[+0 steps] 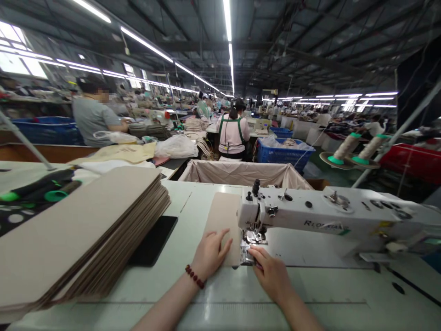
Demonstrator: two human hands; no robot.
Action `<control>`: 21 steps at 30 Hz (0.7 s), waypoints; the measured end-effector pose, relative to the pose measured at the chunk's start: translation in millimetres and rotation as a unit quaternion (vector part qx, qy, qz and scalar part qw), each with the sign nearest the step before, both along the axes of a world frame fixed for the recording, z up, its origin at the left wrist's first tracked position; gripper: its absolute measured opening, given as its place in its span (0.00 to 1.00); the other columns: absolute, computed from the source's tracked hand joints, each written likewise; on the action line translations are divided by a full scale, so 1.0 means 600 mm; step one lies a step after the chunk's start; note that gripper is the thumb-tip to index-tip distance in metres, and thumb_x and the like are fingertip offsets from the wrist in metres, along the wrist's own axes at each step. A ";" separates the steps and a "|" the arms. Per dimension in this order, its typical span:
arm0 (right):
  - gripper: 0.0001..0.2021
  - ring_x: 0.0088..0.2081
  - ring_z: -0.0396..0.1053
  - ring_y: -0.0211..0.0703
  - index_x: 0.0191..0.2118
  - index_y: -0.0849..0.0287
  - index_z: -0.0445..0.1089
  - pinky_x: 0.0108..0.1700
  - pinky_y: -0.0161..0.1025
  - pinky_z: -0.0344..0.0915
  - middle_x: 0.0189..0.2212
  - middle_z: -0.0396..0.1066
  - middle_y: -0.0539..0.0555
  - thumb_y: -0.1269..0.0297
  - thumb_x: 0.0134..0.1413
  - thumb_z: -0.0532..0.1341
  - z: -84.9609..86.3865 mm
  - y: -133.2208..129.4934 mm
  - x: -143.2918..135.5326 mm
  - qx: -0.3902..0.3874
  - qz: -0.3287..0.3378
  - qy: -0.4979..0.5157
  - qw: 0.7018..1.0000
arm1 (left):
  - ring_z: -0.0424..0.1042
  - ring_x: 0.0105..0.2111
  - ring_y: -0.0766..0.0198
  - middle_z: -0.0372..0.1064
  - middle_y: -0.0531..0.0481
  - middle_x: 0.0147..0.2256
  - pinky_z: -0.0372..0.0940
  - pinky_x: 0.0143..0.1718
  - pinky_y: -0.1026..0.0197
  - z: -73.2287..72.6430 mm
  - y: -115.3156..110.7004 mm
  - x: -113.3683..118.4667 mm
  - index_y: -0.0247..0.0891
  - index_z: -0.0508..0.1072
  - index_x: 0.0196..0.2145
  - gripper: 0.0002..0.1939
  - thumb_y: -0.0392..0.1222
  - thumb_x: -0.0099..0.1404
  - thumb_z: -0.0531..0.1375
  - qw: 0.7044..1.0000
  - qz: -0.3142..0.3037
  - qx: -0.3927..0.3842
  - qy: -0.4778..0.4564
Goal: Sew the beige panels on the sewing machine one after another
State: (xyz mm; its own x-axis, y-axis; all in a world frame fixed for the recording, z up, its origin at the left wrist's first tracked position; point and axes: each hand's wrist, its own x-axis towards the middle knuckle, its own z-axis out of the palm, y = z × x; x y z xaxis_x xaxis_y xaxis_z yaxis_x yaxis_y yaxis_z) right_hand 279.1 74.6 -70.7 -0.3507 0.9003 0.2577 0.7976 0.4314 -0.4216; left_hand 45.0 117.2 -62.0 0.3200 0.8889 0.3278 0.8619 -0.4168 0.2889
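My left hand [211,255], with a beaded bracelet at the wrist, lies on a beige panel [223,209] with its fingers spread. The panel rests flat on the pale green table, its right edge beside the needle area of a white sewing machine [292,212]. Close by the metal presser foot [254,236], my right hand [272,272] is curled, its index finger reaching to the metal plate. A small dark purplish bit shows under those fingers, too hidden to name. Left of my hands stands a thick stack of beige panels [86,216].
A black flat pad [155,241] lies partly under the stack. Behind the table edge hangs a cloth-lined bin [241,171]. Thread cones [344,148] stand at the right. One person [233,131] sits ahead, another [96,112] at the left. A blue crate [285,154] holds plastic bags.
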 end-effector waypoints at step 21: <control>0.15 0.29 0.70 0.43 0.33 0.53 0.63 0.34 0.36 0.64 0.25 0.69 0.48 0.50 0.65 0.49 -0.005 -0.195 0.113 -0.146 -0.185 0.182 0.955 | 0.53 0.63 0.52 0.57 0.49 0.61 0.44 0.65 0.41 0.055 -0.168 0.014 0.46 0.66 0.55 0.18 0.43 0.69 0.57 0.963 -0.220 -0.149 0.037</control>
State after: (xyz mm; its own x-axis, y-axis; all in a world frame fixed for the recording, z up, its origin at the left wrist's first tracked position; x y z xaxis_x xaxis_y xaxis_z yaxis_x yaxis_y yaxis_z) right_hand 347.2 -42.3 -73.7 0.0705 0.9973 0.0202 0.6509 -0.0306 -0.7585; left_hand 53.2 16.1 -28.8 0.6997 0.7133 0.0415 0.6439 -0.6547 0.3960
